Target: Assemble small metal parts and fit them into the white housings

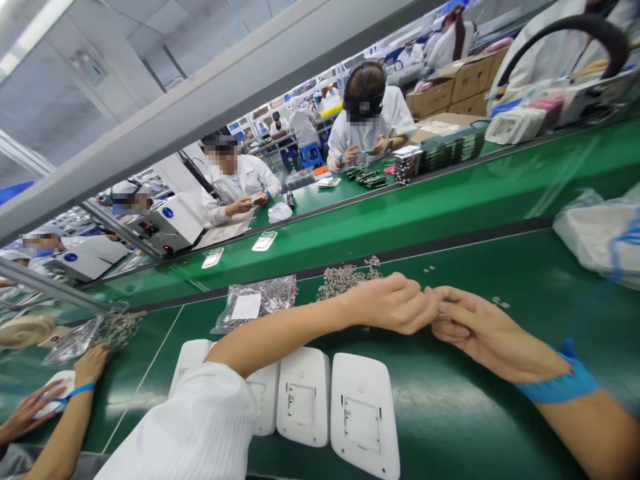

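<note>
My left hand (pixel 393 303) reaches across from the lower left, its fingers pinched together. My right hand (pixel 483 330), with a blue strap (pixel 560 380) at the wrist, meets it fingertip to fingertip. Whatever lies between the fingers is too small or hidden to make out. Just behind my left wrist spreads a heap of small metal clip-like pieces (pixel 345 280). Nearer me, white plastic housings (pixel 365 413) lie in a row, each with a rectangular recess; my left sleeve (pixel 190 427) partly covers the row.
A clear bag of metal pieces (pixel 260 303) lies left of the heap. A few loose pieces (pixel 500 303) are by my right hand. At far left a co-worker's hands (pixel 90 363) work beside another pile (pixel 117 330). A bagged white bundle (pixel 600 233) sits right. Beyond runs a green conveyor (pixel 450 200).
</note>
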Motion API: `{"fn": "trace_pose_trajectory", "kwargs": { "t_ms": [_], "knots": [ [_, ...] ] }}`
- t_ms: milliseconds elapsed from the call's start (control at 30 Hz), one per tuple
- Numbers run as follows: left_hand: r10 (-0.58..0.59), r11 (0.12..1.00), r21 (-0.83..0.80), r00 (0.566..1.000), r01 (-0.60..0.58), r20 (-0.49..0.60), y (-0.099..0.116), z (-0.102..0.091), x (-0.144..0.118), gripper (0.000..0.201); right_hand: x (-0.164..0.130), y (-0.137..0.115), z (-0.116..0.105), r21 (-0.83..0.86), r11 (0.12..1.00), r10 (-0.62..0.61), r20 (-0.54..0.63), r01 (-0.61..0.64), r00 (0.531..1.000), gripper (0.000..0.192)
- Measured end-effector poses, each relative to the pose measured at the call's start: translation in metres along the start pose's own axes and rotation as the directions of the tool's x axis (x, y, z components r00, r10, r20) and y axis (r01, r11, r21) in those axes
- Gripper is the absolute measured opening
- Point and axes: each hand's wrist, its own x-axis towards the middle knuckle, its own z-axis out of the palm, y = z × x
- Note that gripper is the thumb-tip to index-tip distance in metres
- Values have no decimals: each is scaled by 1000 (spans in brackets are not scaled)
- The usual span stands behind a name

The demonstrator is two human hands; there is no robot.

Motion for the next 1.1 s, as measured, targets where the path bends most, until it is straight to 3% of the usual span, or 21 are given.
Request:
{"fn": "trace_pose_trajectory", "kwargs": {
  "t_ms": [100, 200, 300, 367, 433, 500, 567, 667, 800, 900, 1000, 1100],
  "knots": [
    [-212, 977, -25, 977, 212, 11, 0, 13, 2, 32, 3, 0, 1, 38, 998, -44, -23, 44, 999, 32],
    [-435, 876, -163, 889, 455, 141, 3, 29, 7, 31, 7, 1, -2, -48, 984, -180, -153, 174, 972, 34],
    [-454, 803, -281, 845, 525, 283, 11, 42, 12, 26, 13, 4, -9, -251, 917, -376, -282, 310, 883, 34],
    [-461, 786, -302, 837, 539, 295, 18, 47, 16, 23, 15, 6, -12, -335, 871, -465, -321, 361, 825, 33],
    [-544, 726, -333, 799, 602, 258, 25, 48, 21, 31, 17, 8, -14, -338, 861, -488, -334, 381, 806, 33],
    [-652, 618, -424, 733, 662, 195, 29, 46, 27, 40, 17, 8, -13, -287, 878, -466, -333, 383, 819, 35],
    [-723, 503, -565, 677, 654, 140, 32, 45, 31, 34, 16, 8, -11, -211, 900, -432, -322, 381, 842, 39],
    [-769, 389, -730, 635, 562, 79, 35, 43, 32, 19, 14, 7, -7, -135, 916, -400, -299, 377, 866, 42],
    [-801, 391, -793, 597, 467, -43, 39, 41, 28, 20, 11, 6, -4, -156, 915, -401, -267, 371, 876, 40],
    [-827, 372, -811, 557, 451, -69, 41, 38, 27, 17, 10, 6, -2, -172, 902, -429, -238, 397, 871, 40],
    [-822, 374, -817, 564, 439, -73, 40, 34, 28, 17, 10, 5, 0, -149, 896, -443, -226, 419, 868, 39],
    [-802, 386, -805, 596, 450, -52, 36, 30, 28, 17, 8, 2, 1, -90, 917, -399, -190, 389, 897, 36]
  ]
}}
